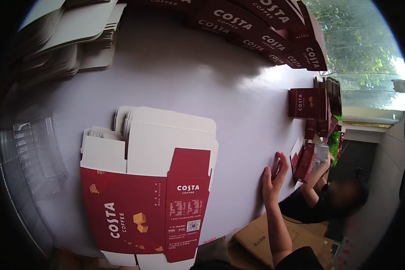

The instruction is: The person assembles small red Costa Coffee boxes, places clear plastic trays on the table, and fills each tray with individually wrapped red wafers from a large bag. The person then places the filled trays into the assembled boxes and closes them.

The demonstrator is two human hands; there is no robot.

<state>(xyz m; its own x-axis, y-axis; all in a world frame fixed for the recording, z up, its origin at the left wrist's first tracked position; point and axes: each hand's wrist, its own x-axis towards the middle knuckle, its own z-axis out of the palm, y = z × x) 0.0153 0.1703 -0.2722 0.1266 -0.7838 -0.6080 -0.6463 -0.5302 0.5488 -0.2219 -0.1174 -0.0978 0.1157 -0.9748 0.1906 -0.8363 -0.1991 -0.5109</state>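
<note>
My right hand [275, 177] is raised over the right part of the table, thumb and fingers apart, with nothing in it. To its left lies a stack of flat, unfolded carton blanks [171, 121]. The top one is a dark red carton blank [135, 202] with white flaps and a picture of wafer biscuits, lying printed side up near the table's front edge. A gap of table separates my right hand from this stack. My left hand does not show.
Folded red boxes [256, 27] stand piled at the back, others [303, 103] at the right. More blanks [72, 36] lie back left, clear plastic trays [38, 153] at the left. A co-worker [333, 198] handles a box at the right. A brown cardboard box [261, 238] stands below the edge.
</note>
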